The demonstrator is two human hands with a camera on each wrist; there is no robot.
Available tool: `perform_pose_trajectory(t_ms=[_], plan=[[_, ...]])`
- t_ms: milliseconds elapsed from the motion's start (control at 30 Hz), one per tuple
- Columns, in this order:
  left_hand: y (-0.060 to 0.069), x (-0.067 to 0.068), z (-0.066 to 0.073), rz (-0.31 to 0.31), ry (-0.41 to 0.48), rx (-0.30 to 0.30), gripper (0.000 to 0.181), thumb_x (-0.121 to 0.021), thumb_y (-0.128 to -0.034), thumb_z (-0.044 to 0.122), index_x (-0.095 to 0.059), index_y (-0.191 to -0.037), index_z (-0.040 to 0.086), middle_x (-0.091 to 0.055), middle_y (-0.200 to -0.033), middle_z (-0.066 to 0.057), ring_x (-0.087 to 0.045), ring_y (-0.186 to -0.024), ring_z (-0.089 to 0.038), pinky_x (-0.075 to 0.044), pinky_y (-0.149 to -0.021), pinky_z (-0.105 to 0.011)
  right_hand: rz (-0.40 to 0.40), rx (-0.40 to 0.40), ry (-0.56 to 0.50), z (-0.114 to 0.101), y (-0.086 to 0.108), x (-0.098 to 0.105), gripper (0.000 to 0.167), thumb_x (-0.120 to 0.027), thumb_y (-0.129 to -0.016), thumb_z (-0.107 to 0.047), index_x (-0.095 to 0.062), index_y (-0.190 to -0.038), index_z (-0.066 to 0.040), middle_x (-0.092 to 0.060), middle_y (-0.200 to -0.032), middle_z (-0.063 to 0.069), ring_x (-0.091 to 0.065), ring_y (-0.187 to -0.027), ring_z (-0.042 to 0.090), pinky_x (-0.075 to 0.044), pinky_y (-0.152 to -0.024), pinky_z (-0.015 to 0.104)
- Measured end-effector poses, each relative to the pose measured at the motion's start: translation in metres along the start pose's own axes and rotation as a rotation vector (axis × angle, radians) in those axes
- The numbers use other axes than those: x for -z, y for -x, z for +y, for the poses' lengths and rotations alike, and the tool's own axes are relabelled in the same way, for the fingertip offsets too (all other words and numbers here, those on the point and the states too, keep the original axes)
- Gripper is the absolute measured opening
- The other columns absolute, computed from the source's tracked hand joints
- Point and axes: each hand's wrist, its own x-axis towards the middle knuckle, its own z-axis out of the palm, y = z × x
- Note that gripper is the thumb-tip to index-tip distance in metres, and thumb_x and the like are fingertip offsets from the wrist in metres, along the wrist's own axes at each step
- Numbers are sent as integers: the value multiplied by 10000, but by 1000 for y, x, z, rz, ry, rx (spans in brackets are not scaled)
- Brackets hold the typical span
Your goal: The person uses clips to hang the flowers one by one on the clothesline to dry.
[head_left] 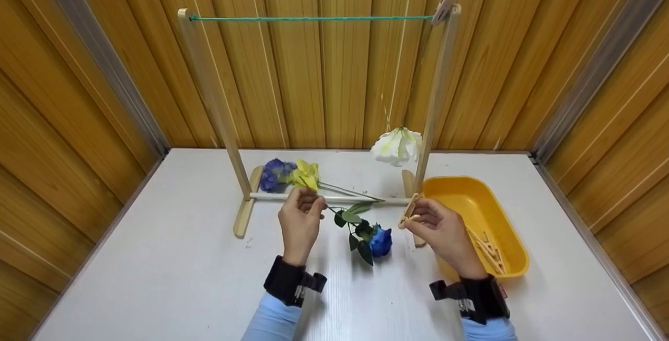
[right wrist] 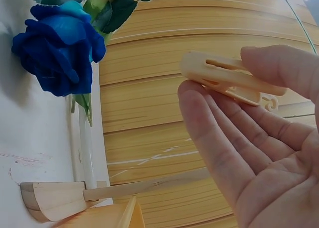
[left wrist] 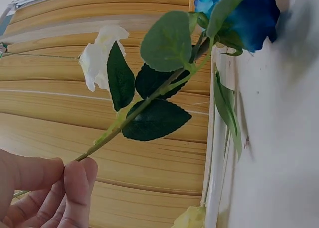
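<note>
A blue rose [head_left: 380,241] hangs head-down to the right from its leafy stem, which my left hand [head_left: 302,225] pinches between thumb and fingers. The left wrist view shows the stem [left wrist: 144,104] rising from the left fingertips [left wrist: 77,171] to the blue bloom [left wrist: 249,19]. My right hand [head_left: 441,231] holds a beige clothespin [head_left: 409,211] between thumb and fingers, to the right of the rose. In the right wrist view the clothespin [right wrist: 227,77] lies across the fingers of the right hand [right wrist: 259,138], under the thumb.
A green string [head_left: 313,18] spans two wooden posts; a pink clothespin [head_left: 446,5] and a white flower [head_left: 397,146] hang by the right post. Purple [head_left: 276,174] and yellow [head_left: 305,173] flowers lie behind the lower bar. A yellow tray [head_left: 515,226] on the right holds several clothespins.
</note>
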Motion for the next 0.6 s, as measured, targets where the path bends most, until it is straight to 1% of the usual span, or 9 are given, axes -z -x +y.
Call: perform_pose_trajectory(t_ms=[100, 167, 300, 433, 600], plan=[[-3, -1, 8, -24, -35, -34, 114, -715, -894, -90, -644, -976, -55, -717, -846, -177, -716, -709, -347, -584, -583, -281, 1, 12, 8, -4, -3, 0, 351, -784, -865, 53, -654, -1191, 76, -719, -1035, 167, -713, -921, 118, -564, -836, 180], [-5, -3, 13, -39, -78, -67, 114, -720, -897, -82, -657, -979, -35, -718, -854, -157, -713, -709, -298, -581, -598, -273, 4, 32, 30, -7, -6, 1, 365, -784, -863, 55, -650, -1201, 82, -724, -1027, 161, -705, -915, 101, -556, -835, 168], [-11, -5, 24, -65, -178, -151, 125, -730, -885, -86, -677, -968, -10, -719, -856, -125, -703, -728, -250, -568, -650, -271, 1, 75, 96, -12, -11, 5, 371, -777, -862, 67, -646, -1208, 90, -732, -1016, 155, -705, -901, 92, -547, -828, 150], [-19, -9, 33, -107, -254, -226, 111, -725, -882, -78, -682, -943, 4, -721, -830, -107, -707, -730, -231, -560, -660, -284, -16, 103, 126, -19, -17, 10, 349, -781, -862, 63, -655, -1187, 79, -737, -1026, 163, -724, -912, 137, -555, -821, 157], [-29, -13, 44, -169, -303, -269, 98, -709, -892, -72, -678, -940, 8, -716, -820, -93, -708, -732, -222, -572, -655, -300, -47, 133, 175, -31, -22, 14, 334, -788, -878, 14, -665, -1188, 36, -739, -1046, 140, -728, -944, 212, -556, -819, 164]])
